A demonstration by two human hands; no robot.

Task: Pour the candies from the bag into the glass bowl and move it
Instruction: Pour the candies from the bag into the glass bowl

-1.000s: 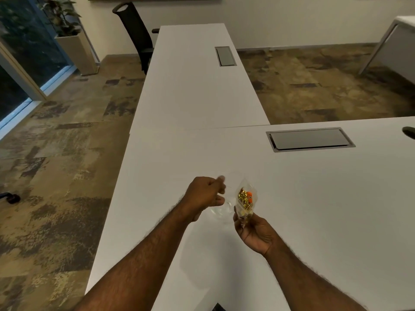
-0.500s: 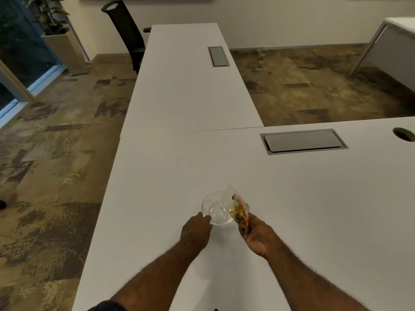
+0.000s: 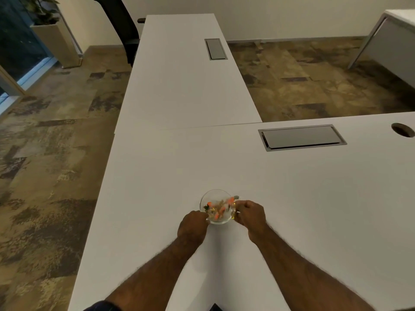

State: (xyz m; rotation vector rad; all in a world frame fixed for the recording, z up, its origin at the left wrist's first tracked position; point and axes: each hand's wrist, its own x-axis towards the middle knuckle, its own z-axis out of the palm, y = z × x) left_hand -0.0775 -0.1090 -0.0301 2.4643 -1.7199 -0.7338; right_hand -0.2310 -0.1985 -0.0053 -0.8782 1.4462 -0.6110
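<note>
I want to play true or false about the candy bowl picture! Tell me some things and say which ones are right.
1. The glass bowl sits on the white desk. True.
2. The bowl is empty. False: orange and other coloured candies are in it, though they look blurry.
3. The left hand touches the bowl's near left side. True.
4. The right hand rests flat on the desk, far from the bowl. False: it is closed in a grip at the bowl's right edge, pinching what looks like the clear bag.
5. A black chair stands at the far desk. True.
6. A red cup stands beside the bowl. False: no cup is on the desk.
</note>
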